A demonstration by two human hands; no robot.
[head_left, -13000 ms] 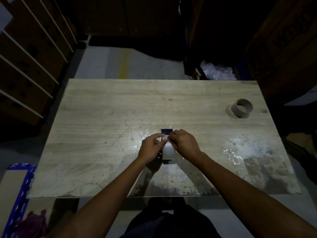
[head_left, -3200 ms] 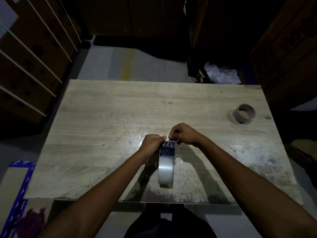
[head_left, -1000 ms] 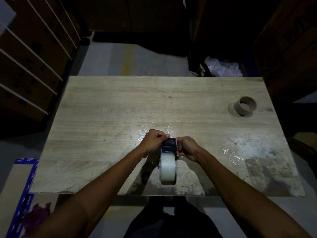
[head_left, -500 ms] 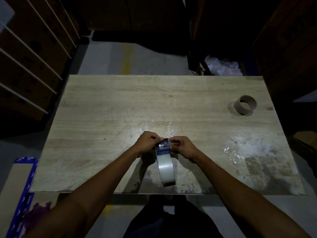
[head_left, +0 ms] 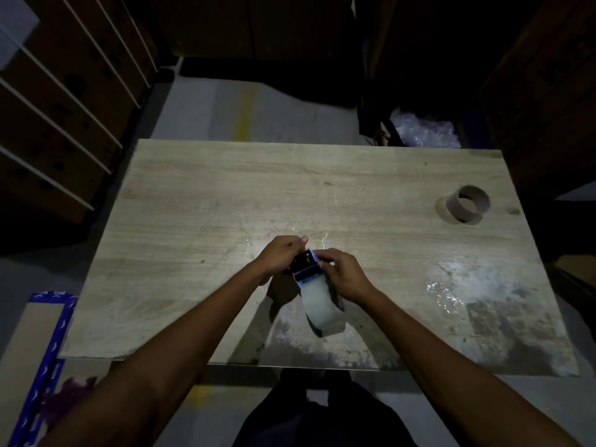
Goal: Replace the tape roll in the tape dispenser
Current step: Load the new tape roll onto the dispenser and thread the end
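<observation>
A dark blue tape dispenser [head_left: 304, 265] with a full clear tape roll [head_left: 322, 306] mounted in it sits at the near middle of the wooden table [head_left: 225, 204], tilted with its head to the far left. My left hand [head_left: 280, 254] grips the dispenser's head from the left. My right hand [head_left: 343, 274] holds its right side, fingertips at the front end of the head. An empty brown cardboard core [head_left: 467, 208] stands at the far right of the table.
A shiny scrap of clear film [head_left: 443, 293] lies on the worn patch at the table's near right. Brown boxes on shelves [head_left: 54, 101] stand to the left, a bag of clear plastic [head_left: 425, 130] behind the table, and a blue-edged cardboard box [head_left: 38, 333] on the floor at the near left.
The dispenser has swung so its roll end points nearer right. Both hands stay on its head, and the right hand has slid forward along the side.
</observation>
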